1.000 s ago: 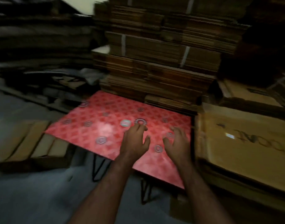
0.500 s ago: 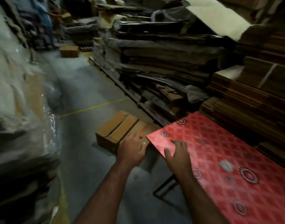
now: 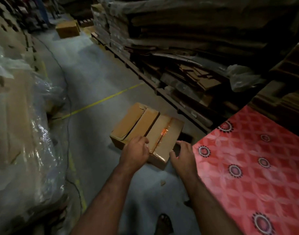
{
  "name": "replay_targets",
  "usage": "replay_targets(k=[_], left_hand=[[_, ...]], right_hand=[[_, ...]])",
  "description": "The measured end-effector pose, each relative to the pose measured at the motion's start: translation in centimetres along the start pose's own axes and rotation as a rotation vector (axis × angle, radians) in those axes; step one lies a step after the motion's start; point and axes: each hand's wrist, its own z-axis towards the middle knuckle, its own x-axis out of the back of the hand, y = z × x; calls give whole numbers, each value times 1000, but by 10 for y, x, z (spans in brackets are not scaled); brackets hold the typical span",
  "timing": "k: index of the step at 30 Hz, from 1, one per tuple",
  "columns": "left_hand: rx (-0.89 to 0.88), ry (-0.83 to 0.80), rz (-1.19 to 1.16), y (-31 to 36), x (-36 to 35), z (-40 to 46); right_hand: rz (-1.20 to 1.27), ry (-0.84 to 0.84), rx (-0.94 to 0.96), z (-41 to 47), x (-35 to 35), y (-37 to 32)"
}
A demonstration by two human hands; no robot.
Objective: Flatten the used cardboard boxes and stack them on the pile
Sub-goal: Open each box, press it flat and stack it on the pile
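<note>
Box (image 3: 145, 131) sits on the grey floor (image 3: 98, 78) at lower centre of the head view, just left of the red patterned table (image 3: 257, 167), flaps folded shut on top with a seam running down the middle and a torn flap at its far left corner. Left hand (image 3: 135, 154) is over the near edge, fingers curled down toward the top flap; can't tell if it's touching or gripping yet. Right hand (image 3: 182, 157) hovers by the near right corner, fingers spread and relaxed, holding nothing, with a small gap to the cardboard. Judgement: plain corrugated, looks empty and light, stiff across the panels but weak along the creases and the centre seam, so it should fold easily once the flaps are popped. Surface is dry and matte, so slipping is unlikely; the torn corner could rip further if pulled there. Best hold is probably both near corners or fingers under the centre seam to lift the flaps, then press the opposite corners inward to collapse it. Flattened cardboard stacks (image 3: 187, 53) fill the upper right of the frame on the far side of the aisle; plastic-wrapped bundles (image 3: 21, 133) run down the left. Second box (image 3: 67, 29) sits far up the aisle, upper left.
</note>
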Motion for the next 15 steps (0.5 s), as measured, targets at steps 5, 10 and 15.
replay_targets(k=[5, 10, 15], left_hand=[[54, -148, 29, -47, -11, 72], [98, -315, -7, -113, -55, 154], [241, -488, -155, -194, -147, 222]], right_hand=[[22, -60, -120, 58, -40, -13], [13, -58, -315, 118, -91, -11], [75, -35, -579, 182, -168, 42]])
